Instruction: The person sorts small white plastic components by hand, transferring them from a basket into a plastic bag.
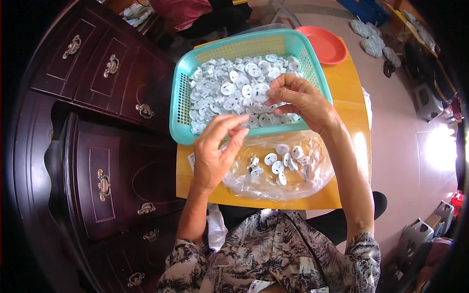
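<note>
Over the right part of a turquoise basket, my right hand pinches a round white plastic socket cover with small dark slots, thumb against fingers. A heap of similar white and clear pieces fills the basket. My left hand is at the basket's near rim, thumb and index finger apart, with nothing seen between them. Below the basket, a clear plastic bag lies spread on the table, with several white covers in or on it.
The yellow wooden table carries basket and bag. An orange-red plate sits at its far right. Dark wooden drawers stand close on the left. Grey stools and bagged goods are on the right floor. Another person is at the far side.
</note>
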Demonstrator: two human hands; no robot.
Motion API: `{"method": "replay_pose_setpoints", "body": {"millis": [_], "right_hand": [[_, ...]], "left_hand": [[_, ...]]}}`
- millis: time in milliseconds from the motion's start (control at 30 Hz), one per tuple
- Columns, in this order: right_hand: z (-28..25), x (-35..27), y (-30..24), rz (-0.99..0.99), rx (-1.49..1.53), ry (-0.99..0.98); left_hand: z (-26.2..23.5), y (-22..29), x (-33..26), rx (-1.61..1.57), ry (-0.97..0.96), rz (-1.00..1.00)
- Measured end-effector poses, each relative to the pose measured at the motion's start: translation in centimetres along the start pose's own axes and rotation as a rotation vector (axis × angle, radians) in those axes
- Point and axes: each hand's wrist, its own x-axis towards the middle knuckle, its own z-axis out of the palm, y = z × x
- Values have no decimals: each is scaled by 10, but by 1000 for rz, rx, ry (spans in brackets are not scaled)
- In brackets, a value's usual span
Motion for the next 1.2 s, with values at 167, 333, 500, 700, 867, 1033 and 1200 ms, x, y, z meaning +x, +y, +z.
{"method": "replay_pose_setpoints", "body": {"millis": [167,333,500,700,867,1033,1200], "right_hand": [[-10,13,1,-253,-862,227],[-12,33,17,-257,-1194,174],[-1,46,25,-304,-1285,170],[-1,59,34,-299,-1337,219],[-9,52,25,-327,-1150,230],[-5,17,4,-465,-1001,246],[24,-58,-15,-371,-859,185]], "left_hand": [[-3,-20,37,194,53,43],[7,-56,66,251,-43,-6],[22,-81,60,341,-51,86],[22,-81,62,309,-27,71],[24,-80,63,299,-12,46],[23,-80,61,258,21,38],[13,-92,59,342,76,128]]}}
